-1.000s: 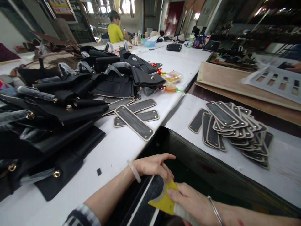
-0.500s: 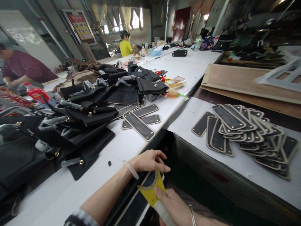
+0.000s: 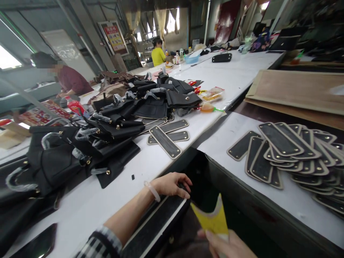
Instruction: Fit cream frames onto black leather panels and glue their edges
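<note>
Low in the centre, my left hand (image 3: pixel 173 185) curls over the far end of a long black strip-like piece (image 3: pixel 161 224) with a pale edge line; a small dark thing shows between its fingers. To the right, my right hand (image 3: pixel 224 245) grips a yellow tool (image 3: pixel 212 216) with a notched, V-shaped end pointing up. The tool is apart from the black piece. Black panels with pale edges and metal studs lie crossed on the left table (image 3: pixel 165 141), and several more are heaped on the right table (image 3: pixel 282 138).
Black bags (image 3: pixel 113 132) with wrapped handles pile up on the left table. A phone (image 3: pixel 40 243) lies at the lower left. A dark gap (image 3: pixel 199 168) separates the tables. Two people, in maroon (image 3: pixel 73 80) and yellow (image 3: pixel 158 56), are farther back.
The yellow tool and my right hand have moved right, off the black piece. My left hand stays at that piece with fingers more curled. The view has turned left.
</note>
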{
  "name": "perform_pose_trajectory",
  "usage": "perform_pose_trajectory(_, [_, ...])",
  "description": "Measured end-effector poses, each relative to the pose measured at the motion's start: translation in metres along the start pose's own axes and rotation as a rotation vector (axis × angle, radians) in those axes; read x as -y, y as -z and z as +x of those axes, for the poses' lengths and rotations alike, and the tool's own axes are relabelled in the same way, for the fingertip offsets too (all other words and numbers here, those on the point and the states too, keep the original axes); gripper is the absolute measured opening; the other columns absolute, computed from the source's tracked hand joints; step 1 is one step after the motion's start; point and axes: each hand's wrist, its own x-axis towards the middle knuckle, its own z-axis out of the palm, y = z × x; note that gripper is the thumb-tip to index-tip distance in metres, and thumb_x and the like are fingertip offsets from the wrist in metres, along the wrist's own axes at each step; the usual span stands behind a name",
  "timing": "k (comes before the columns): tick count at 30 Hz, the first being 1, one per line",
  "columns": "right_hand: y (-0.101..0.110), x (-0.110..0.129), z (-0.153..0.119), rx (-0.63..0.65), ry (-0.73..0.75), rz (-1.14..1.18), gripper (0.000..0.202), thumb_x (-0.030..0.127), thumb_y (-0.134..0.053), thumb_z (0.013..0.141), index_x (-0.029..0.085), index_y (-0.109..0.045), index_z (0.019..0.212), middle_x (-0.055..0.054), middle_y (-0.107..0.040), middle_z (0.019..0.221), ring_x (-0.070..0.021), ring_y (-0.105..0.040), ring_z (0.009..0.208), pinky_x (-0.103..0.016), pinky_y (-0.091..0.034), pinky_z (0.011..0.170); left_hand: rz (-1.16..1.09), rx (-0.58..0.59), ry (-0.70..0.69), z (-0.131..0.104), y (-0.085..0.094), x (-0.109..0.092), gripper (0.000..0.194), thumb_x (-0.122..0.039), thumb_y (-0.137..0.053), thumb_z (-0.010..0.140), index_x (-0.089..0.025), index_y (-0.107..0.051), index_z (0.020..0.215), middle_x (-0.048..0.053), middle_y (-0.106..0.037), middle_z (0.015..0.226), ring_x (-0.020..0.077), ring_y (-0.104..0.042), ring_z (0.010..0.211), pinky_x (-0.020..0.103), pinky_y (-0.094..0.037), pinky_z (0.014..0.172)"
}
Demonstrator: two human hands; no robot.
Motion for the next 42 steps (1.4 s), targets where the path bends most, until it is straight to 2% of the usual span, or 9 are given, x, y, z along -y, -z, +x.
perform_pose_trajectory(5, [-0.011, 0.032, 0.031, -0.231, 0.242, 0.308, 0.076, 0.072, -0.066, 0.069, 0.010, -0.058, 0.113, 0.005, -0.047, 0.061, -0.0104, -0.045, 0.052, -0.024, -0.038, 0.052, -0.163, 0.002, -0.035, -0.017, 0.007, 0.003, 0.066, -0.032, -0.077, 0.068, -0.014, -0.052, 0.127, 0.014, -0.066, 0.121, 0.0206, -0.063, 0.099, 0.033, -0.047, 0.084])
perform_pose_trajectory(8, [-0.024, 0.038, 0.057, -0.271, 0.295, 0.201, 0.075, 0.073, -0.061, 0.073, 0.010, -0.060, 0.113, 0.002, -0.054, 0.066, -0.0148, -0.053, 0.058, -0.028, -0.044, 0.057, -0.266, -0.044, -0.065, -0.037, 0.012, 0.010, 0.061, -0.042, -0.067, 0.079, -0.015, -0.049, 0.131, 0.013, -0.056, 0.136, 0.0225, -0.055, 0.119, 0.035, -0.043, 0.099])
perform_pose_trajectory(10, [-0.030, 0.034, 0.068, -0.290, 0.352, 0.105, 0.069, 0.070, -0.058, 0.077, 0.011, -0.061, 0.114, -0.005, -0.064, 0.083, -0.0205, -0.062, 0.079, -0.031, -0.049, 0.075, -0.297, -0.070, -0.065, -0.049, 0.012, 0.017, 0.057, -0.046, -0.061, 0.084, -0.016, -0.051, 0.132, 0.011, -0.054, 0.138, 0.0234, -0.052, 0.124, 0.037, -0.038, 0.105])
perform_pose_trajectory(13, [-0.035, 0.025, 0.077, -0.311, 0.487, -0.013, 0.058, 0.061, -0.056, 0.084, 0.014, -0.060, 0.118, -0.010, -0.064, 0.113, -0.0245, -0.057, 0.112, -0.033, -0.041, 0.100, -0.260, -0.110, -0.036, -0.061, 0.007, 0.029, 0.057, -0.052, -0.054, 0.089, -0.018, -0.051, 0.135, 0.009, -0.058, 0.135, 0.0250, -0.054, 0.122, 0.040, -0.036, 0.108])
perform_pose_trajectory(22, [-0.039, 0.012, 0.085, -0.407, 0.639, -0.224, 0.045, 0.051, -0.042, 0.094, 0.018, -0.058, 0.120, -0.011, -0.057, 0.126, -0.0239, -0.049, 0.124, -0.031, -0.040, 0.104, -0.092, -0.158, -0.091, -0.060, -0.003, 0.035, 0.056, -0.056, -0.041, 0.094, -0.021, -0.051, 0.138, 0.005, -0.059, 0.134, 0.0212, -0.053, 0.122, 0.033, -0.034, 0.109])
perform_pose_trajectory(32, [-0.028, 0.013, 0.086, -0.252, 0.548, -0.209, 0.050, 0.055, -0.041, 0.094, 0.018, -0.052, 0.125, -0.011, -0.055, 0.131, -0.0234, -0.048, 0.126, -0.033, -0.036, 0.109, -0.126, -0.193, -0.143, -0.067, -0.010, 0.029, 0.050, -0.053, -0.034, 0.097, -0.028, -0.050, 0.138, 0.001, -0.060, 0.134, 0.0203, -0.054, 0.120, 0.033, -0.034, 0.109])
perform_pose_trajectory(38, [-0.018, 0.021, 0.084, -0.141, 0.513, -0.229, 0.056, 0.059, -0.043, 0.092, 0.017, -0.051, 0.128, -0.010, -0.055, 0.131, -0.0224, -0.047, 0.127, -0.031, -0.035, 0.110, 0.010, -0.234, -0.045, -0.066, -0.016, 0.030, 0.055, -0.055, -0.031, 0.097, -0.024, -0.053, 0.136, 0.006, -0.061, 0.132, 0.0231, -0.056, 0.118, 0.036, -0.036, 0.106])
perform_pose_trajectory(40, [-0.006, 0.036, 0.080, -0.106, 0.502, -0.275, 0.057, 0.063, -0.048, 0.089, 0.017, -0.056, 0.122, -0.010, -0.061, 0.120, -0.0223, -0.054, 0.119, -0.029, -0.043, 0.102, 0.019, -0.265, -0.029, -0.067, -0.018, 0.030, 0.055, -0.055, -0.031, 0.097, -0.024, -0.052, 0.137, 0.006, -0.059, 0.135, 0.0231, -0.054, 0.121, 0.035, -0.034, 0.108])
perform_pose_trajectory(42, [0.011, 0.056, 0.074, -0.065, 0.447, -0.320, 0.059, 0.069, -0.050, 0.084, 0.016, -0.063, 0.106, -0.006, -0.068, 0.093, -0.0191, -0.064, 0.087, -0.025, -0.052, 0.077, 0.022, -0.289, -0.020, -0.068, -0.019, 0.030, 0.053, -0.054, -0.031, 0.097, -0.026, -0.050, 0.138, 0.004, -0.056, 0.138, 0.0223, -0.053, 0.123, 0.034, -0.033, 0.108])
